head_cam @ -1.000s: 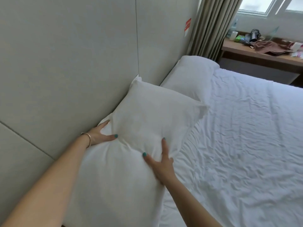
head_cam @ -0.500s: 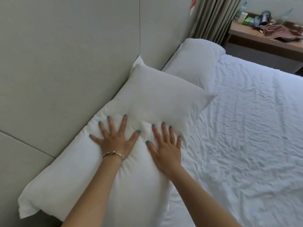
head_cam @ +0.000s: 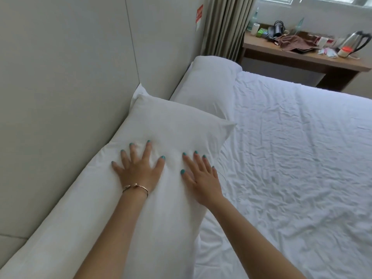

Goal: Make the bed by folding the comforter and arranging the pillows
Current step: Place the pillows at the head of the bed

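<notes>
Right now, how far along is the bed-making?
Done: the far pillow lies flat by the headboard. In hand: the left hand and right hand press flat on the near pillow, settling it. Left: the sheet is wrinkled, and no comforter is in view, so folding can't be judged.

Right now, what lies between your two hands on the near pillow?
Only bare pillowcase. In the head view, the left hand and right hand both press flat on the near pillow, with wrinkled white fabric between them.
</notes>
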`<action>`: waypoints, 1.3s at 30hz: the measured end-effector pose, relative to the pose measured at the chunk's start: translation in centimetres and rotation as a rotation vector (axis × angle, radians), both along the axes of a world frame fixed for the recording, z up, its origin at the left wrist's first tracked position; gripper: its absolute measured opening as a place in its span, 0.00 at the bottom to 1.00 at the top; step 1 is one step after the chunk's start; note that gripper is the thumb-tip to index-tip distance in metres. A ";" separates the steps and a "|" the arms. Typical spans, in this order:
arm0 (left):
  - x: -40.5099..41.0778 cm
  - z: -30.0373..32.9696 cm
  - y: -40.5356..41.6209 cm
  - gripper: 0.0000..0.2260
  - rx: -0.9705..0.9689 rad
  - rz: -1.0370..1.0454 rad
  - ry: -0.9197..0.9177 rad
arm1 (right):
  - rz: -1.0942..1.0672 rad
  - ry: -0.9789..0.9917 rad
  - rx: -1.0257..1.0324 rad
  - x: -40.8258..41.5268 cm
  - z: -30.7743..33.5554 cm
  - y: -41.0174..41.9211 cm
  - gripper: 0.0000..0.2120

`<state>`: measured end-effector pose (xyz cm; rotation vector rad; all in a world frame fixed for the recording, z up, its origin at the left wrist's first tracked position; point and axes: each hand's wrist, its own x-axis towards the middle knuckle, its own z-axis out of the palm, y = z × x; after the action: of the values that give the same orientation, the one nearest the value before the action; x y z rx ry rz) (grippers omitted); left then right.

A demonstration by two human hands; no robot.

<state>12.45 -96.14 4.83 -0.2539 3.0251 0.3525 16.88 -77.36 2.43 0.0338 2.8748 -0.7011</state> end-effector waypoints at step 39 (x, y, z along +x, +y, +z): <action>-36.1 -12.9 25.0 0.38 0.090 -0.263 -0.160 | -0.455 -0.048 -0.767 -48.0 -16.6 32.6 0.38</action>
<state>-23.63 -71.10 -8.05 0.1165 2.8270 0.4220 -31.14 -44.71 -14.14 0.5904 2.3669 -1.7930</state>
